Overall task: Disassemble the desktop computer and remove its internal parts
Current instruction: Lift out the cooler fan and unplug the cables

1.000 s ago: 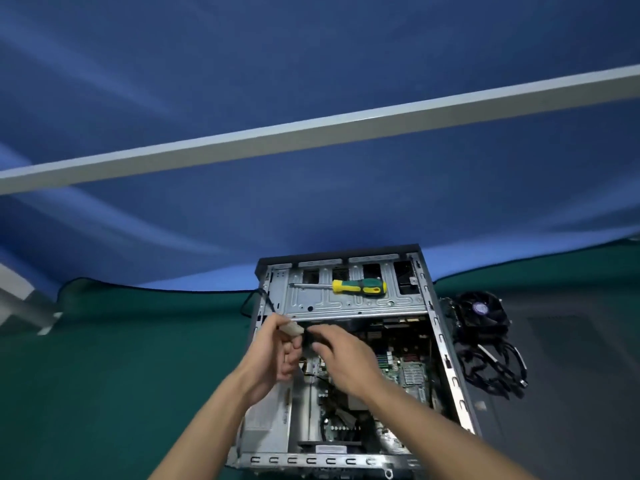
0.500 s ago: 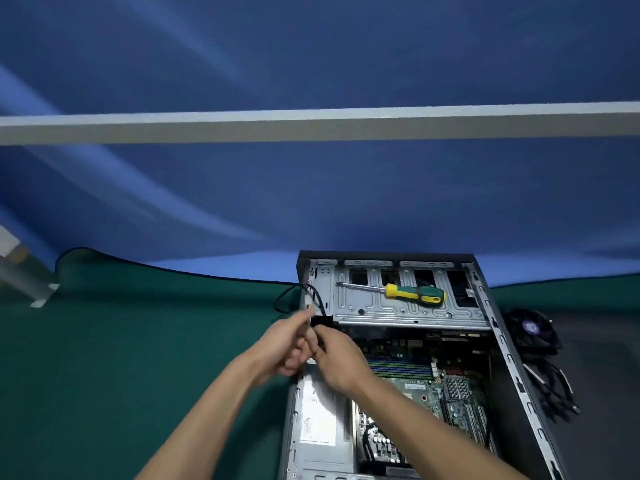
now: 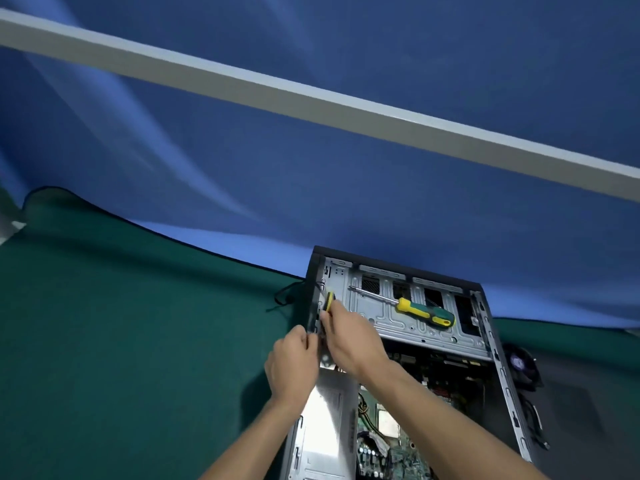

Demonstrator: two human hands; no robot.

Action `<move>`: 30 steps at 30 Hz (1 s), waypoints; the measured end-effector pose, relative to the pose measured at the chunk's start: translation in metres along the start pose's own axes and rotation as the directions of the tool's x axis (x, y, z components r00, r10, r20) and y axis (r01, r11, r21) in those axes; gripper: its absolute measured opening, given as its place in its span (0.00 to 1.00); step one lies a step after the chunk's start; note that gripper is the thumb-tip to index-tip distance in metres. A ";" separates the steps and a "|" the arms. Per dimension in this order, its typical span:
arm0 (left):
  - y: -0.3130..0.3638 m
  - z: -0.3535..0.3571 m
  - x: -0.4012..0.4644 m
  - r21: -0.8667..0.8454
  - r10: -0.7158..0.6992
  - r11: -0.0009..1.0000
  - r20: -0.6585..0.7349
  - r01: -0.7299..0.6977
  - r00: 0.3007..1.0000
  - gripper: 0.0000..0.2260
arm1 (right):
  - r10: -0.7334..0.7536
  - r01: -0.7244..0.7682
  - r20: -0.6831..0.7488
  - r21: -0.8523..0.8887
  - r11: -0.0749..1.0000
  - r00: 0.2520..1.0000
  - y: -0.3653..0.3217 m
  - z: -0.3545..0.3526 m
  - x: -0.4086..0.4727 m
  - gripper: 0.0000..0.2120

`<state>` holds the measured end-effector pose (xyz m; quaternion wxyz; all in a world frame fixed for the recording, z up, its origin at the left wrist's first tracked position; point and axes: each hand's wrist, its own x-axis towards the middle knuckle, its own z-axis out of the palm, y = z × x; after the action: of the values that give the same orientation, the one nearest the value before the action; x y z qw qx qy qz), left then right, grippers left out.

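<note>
- an open desktop computer case (image 3: 491, 344) lies on its side on a green mat (image 3: 121, 341), at the lower right of the view.
- the right hand (image 3: 353, 337) pinches a small yellow and black part (image 3: 328, 301) at the case's left wall.
- the left hand (image 3: 294, 365) grips that wall's edge just beside it.
- a yellow and green screwdriver (image 3: 415, 308) rests on the metal drive tray (image 3: 398, 327).
- a black fan (image 3: 521, 367) sits just right of the case.

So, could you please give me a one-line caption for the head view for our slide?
Both hands, left hand and right hand, work at the open computer case edge; a screwdriver lies on the drive bay.
</note>
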<state>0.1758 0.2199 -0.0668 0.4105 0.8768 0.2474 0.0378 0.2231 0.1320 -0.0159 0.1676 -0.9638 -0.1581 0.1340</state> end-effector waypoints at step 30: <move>0.013 0.013 0.005 0.437 0.447 0.786 0.087 -0.437 0.890 0.14 | 0.069 -0.076 0.057 0.142 0.987 0.996 0.057 -0.022 0.009 0.11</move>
<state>0.1892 0.2066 -0.0662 0.1760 0.9799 0.0417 0.0843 0.2530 0.0781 -0.0189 0.2276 -0.9505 -0.1171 0.1760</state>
